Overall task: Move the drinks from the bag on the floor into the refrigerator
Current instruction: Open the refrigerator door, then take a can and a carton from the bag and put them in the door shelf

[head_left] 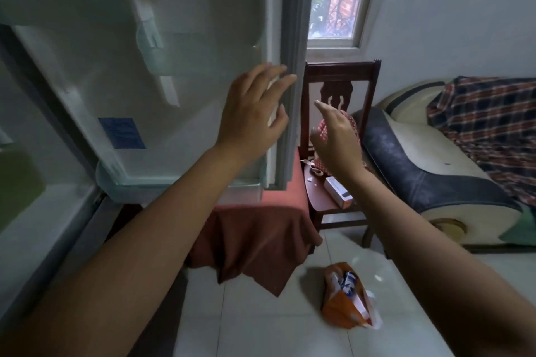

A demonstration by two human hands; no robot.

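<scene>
two bare arms reach out from the near edge. left hand (pixel 252 113) is open with its fingers spread, at the right edge of the refrigerator door (pixel 145 66). it looks to touch that edge, but the blur makes it hard to tell. right hand (pixel 336 139) is open too, holds nothing, and hangs in the air in front of a wooden chair (pixel 342 75). the door stands wide open, and the inside of the refrigerator (pixel 29 153) shows at the far left.

the orange bag (pixel 339 307) lies on the white floor (pixel 261 327) near the right arm, well apart from both hands. its mouth is open and the drinks (pixel 348 281) peek out, blue and white. no drink is in a hand yet.

what could go wrong: the door may swing shut if the left hand lets go, and then it would block the way. the door's low corner looks to sit just over a red cloth (pixel 261 235), so a push could snag it. the bag lies on its side, so a quick grab could let drinks roll out on the smooth tiles. bending down, the person could bump the door's edge or the chair, since both are close.
</scene>
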